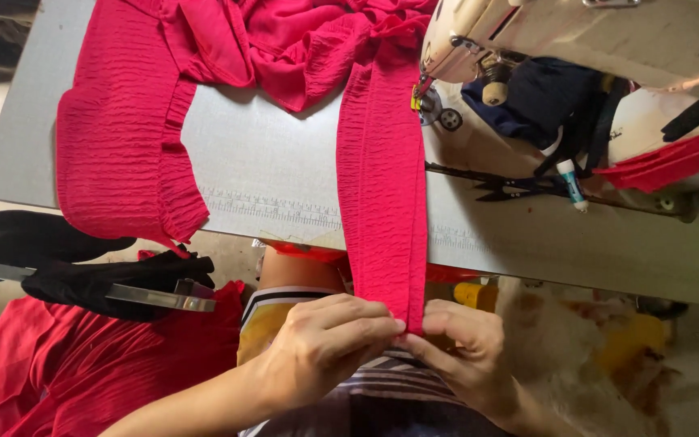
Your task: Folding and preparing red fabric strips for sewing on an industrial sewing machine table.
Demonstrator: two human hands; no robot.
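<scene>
A long strip of crinkled red fabric (382,186) runs from the sewing machine's needle area (424,95) down over the table's front edge to my lap. My left hand (325,340) and my right hand (463,340) both pinch the strip's lower end between fingers and thumbs, close together. More of the same red garment (123,129) lies spread over the left part of the grey table (269,162) and hangs over its edge.
The cream sewing machine (576,32) stands at the top right. Black thread snips (511,188) and a small white tube (572,182) lie beside it. Dark cloth on a metal bar (91,283) and more red fabric (58,372) sit at the lower left.
</scene>
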